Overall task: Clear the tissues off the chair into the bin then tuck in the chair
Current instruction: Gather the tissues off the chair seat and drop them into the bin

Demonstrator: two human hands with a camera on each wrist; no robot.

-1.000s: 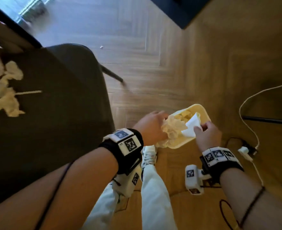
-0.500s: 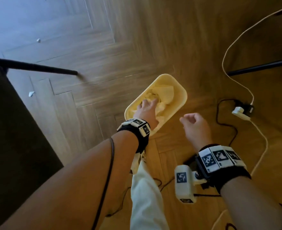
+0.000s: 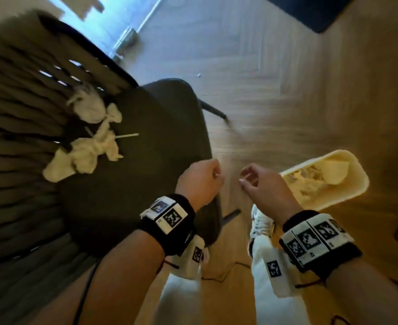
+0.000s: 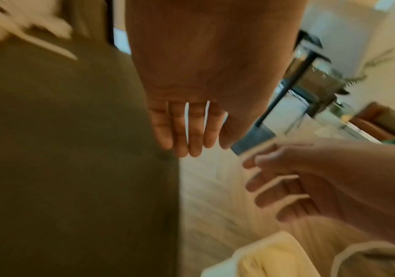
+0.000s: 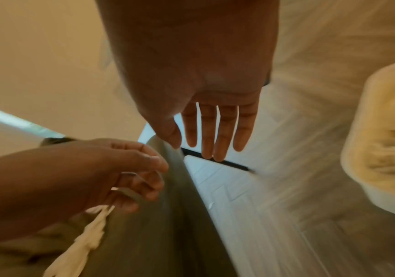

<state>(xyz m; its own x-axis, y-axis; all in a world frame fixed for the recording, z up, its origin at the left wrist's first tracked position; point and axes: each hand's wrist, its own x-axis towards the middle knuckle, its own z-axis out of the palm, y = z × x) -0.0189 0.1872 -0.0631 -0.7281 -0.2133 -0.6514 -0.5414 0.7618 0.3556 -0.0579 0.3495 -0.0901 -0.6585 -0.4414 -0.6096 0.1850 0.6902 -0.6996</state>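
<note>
Head view shows both hands empty and hovering between the chair (image 3: 146, 146) and the bin (image 3: 348, 195): the left hand (image 3: 199, 181) hangs over the seat's edge at about 5 o'clock of the seat, fingers loosely curled round nothing, and the right hand (image 3: 261, 186) sits just beside it, toward 3 o'clock, fingers also relaxed and holding nothing; the wrist views show straight, slightly spread fingers on each. The tissues (image 3: 87, 151) left to clear lie in crumpled clumps on the dark seat, at roughly 10 o'clock from the left hand, well apart from it, with a thin white stick (image 3: 126, 136) lying among them. The bin stands on the wooden floor (image 3: 287, 90) at about 3 o'clock from the right hand and already holds crumpled paper. By the look of them the tissues are light, soft and easily squashed, so they should gather into a fist with no effort, though loose tails may trail or drop. Scooping each clump from underneath at its thickest middle seems the safest hold; the stick is stiff and slim and probably needs a fingertip pinch. The chair is not yet tucked in.
</note>
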